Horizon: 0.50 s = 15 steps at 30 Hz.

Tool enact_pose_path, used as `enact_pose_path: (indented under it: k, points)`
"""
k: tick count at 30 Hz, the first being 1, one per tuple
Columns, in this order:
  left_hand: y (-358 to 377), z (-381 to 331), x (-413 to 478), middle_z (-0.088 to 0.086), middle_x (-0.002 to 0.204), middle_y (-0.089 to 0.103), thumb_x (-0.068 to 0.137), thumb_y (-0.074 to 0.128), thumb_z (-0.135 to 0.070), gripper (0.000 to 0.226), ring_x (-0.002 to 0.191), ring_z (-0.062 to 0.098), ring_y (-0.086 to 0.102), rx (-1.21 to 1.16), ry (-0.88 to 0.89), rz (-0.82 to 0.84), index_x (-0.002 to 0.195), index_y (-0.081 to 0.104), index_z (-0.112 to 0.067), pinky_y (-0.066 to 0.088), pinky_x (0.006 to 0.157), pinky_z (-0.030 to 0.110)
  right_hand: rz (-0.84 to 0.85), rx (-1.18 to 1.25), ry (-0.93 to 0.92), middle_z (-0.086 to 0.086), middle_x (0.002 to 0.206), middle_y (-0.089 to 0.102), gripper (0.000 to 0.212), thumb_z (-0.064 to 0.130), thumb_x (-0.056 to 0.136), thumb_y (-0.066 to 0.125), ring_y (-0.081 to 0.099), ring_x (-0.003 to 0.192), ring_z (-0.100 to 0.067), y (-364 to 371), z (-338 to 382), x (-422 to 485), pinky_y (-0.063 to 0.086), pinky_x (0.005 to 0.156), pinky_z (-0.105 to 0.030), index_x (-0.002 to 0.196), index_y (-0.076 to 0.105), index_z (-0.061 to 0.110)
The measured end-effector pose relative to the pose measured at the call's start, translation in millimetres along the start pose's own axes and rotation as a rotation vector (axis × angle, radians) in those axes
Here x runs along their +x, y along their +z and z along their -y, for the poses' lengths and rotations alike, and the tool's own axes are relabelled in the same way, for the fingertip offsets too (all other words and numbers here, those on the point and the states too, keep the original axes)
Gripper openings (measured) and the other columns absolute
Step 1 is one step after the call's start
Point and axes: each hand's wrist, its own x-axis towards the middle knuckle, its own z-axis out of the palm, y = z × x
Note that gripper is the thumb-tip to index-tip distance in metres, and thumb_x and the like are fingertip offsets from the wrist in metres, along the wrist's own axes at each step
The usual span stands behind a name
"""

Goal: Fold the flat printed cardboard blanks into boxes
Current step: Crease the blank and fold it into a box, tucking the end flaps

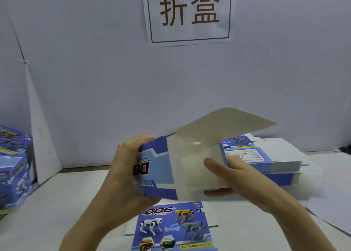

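White backdrop wall [95, 79] fills the upper half, a seam running down its left part. White table top [66, 203] below it meets the wall at a straight edge. Bare table lies front left; the right side is crowded. A paper sign [190, 15] with two large brown characters hangs top centre.

Stack of flat blanks [266, 161] sits on the table at right, against the wall, printed side up. Finished blue boxes [13, 165] are piled at the far left edge, partly out of view. A loose white sheet [326, 212] lies at the right edge in front of the stack.

Half-folded box [159, 167] is held in the air above table centre, lying sideways, open end to the right, grey inner flap [218, 125] raised up and back. One flat blank [174, 226] with robot dog print lies on the table right below it, near the front edge.

Left hand [125, 174] wraps the printed closed end, fingers over the top edge. Right hand [237, 176] pinches the open end's wall, thumb inside, fingers under.
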Motion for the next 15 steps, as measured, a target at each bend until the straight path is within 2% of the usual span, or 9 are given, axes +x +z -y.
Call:
enact_pose_path:
  k: [2,4,5,7,8,10,12,13,15]
  points:
    - [-3,2,-5,-0.012,0.140,0.041,0.059,0.088,-0.043,0.099,0.126,0.006,0.043,0.029,-0.060,-0.034,0.139,0.030,-0.047,0.039,0.087,0.000,-0.028,0.033,-0.022,-0.006,0.097,0.072,0.017,0.034,0.090,0.060,0.071,0.090,-0.023,2,4,-1,0.060,0.065,-0.031,0.094,0.069,0.021]
    - [0,-1,-2,-0.015,0.149,0.031,0.057,0.083,-0.052,0.102,0.131,-0.006,0.035,-0.033,-0.171,-0.011,0.139,0.023,-0.057,0.036,0.085,-0.005,-0.218,0.028,-0.023,-0.025,0.096,0.061,0.019,0.016,0.097,0.050,0.066,0.092,-0.040,6,4,4,0.057,0.052,-0.029,0.092,0.065,0.005]
    - [2,-3,2,-0.018,0.152,0.026,0.049,0.084,-0.062,0.111,0.132,-0.009,0.034,-0.129,-0.261,0.042,0.141,0.022,-0.057,0.039,0.087,-0.001,-0.296,-0.008,-0.015,-0.025,0.091,0.055,0.022,0.012,0.097,0.046,0.065,0.089,-0.043,10,5,6,0.055,0.046,-0.028,0.093,0.059,-0.005]
    - [10,-8,14,-0.013,0.156,0.027,0.023,0.076,-0.082,0.139,0.137,0.000,0.035,-0.346,-0.429,0.128,0.147,0.027,-0.042,0.040,0.106,0.020,-0.392,-0.177,-0.018,-0.019,0.083,0.050,0.029,0.014,0.097,0.044,0.066,0.069,-0.026,16,4,7,0.055,0.044,-0.032,0.093,0.049,-0.014]
    - [12,-12,14,-0.009,0.156,0.030,0.016,0.069,-0.087,0.148,0.139,0.007,0.034,-0.439,-0.452,0.151,0.148,0.028,-0.033,0.033,0.114,0.031,-0.419,-0.250,-0.034,-0.015,0.078,0.050,0.032,0.016,0.098,0.044,0.061,0.058,-0.014,18,4,7,0.056,0.045,-0.032,0.089,0.049,-0.014]
    - [19,-19,19,-0.005,0.157,0.027,0.008,0.059,-0.095,0.162,0.142,0.014,0.031,-0.539,-0.488,0.127,0.150,0.024,-0.024,0.028,0.117,0.037,-0.446,-0.339,-0.072,-0.008,0.070,0.049,0.034,0.017,0.099,0.043,0.055,0.046,-0.004,22,2,6,0.048,0.040,-0.019,0.076,0.049,-0.006]
    - [20,-30,10,-0.021,0.156,0.023,0.020,0.059,-0.096,0.147,0.137,-0.003,0.032,-0.504,-0.449,0.144,0.149,0.018,-0.039,0.039,0.108,0.025,-0.485,-0.430,-0.142,-0.003,0.061,0.045,0.037,0.017,0.100,0.043,0.052,0.043,0.000,27,4,2,0.036,0.037,-0.010,0.064,0.042,0.006]
    - [20,-34,7,-0.028,0.149,0.033,0.026,0.062,-0.093,0.137,0.126,-0.012,0.042,-0.485,-0.447,0.139,0.147,0.022,-0.045,0.045,0.096,0.016,-0.503,-0.485,-0.183,0.000,0.058,0.044,0.039,0.018,0.099,0.044,0.050,0.045,-0.006,28,4,2,0.036,0.040,-0.011,0.062,0.039,0.011]
    - [17,-34,0,-0.028,0.116,0.061,0.035,0.070,-0.081,0.118,0.087,-0.010,0.060,-0.489,-0.473,0.071,0.142,0.036,-0.041,0.049,0.065,0.009,-0.505,-0.551,-0.230,0.006,0.055,0.041,0.041,0.021,0.099,0.045,0.040,0.050,-0.010,30,5,1,0.035,0.048,-0.014,0.059,0.036,0.019]
